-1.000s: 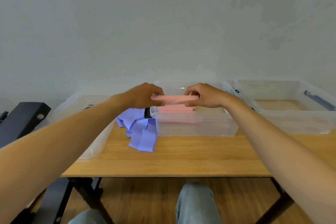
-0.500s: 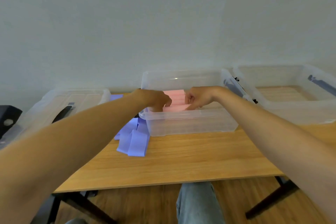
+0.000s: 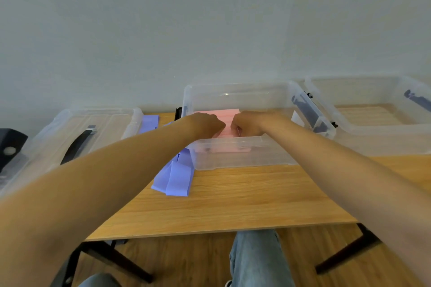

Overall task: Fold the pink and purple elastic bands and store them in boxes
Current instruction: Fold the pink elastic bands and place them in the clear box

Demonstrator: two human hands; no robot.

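Observation:
A clear middle box (image 3: pixel 247 161) stands on the wooden table and holds a stack of folded pink elastic bands (image 3: pixel 228 114). Both my hands reach down inside it. My left hand (image 3: pixel 206 123) and my right hand (image 3: pixel 248 123) sit close together with fingers curled down onto the top pink band, gripping it near its middle. The fingertips are hidden behind the box's front rim. A loose pile of purple elastic bands (image 3: pixel 178 179) lies on the table just left of the box, partly under my left forearm.
A clear box with a black handle (image 3: pixel 70 133) sits at the left table edge, with more purple band (image 3: pixel 149 121) behind it. Another clear box (image 3: pixel 373 133) stands at the right. Bare table (image 3: pixel 233 205) stretches in front; my knee shows below.
My hands brought the folded pink band from above the box rim down into the middle box and moved closer together on it. The view tilted lower.

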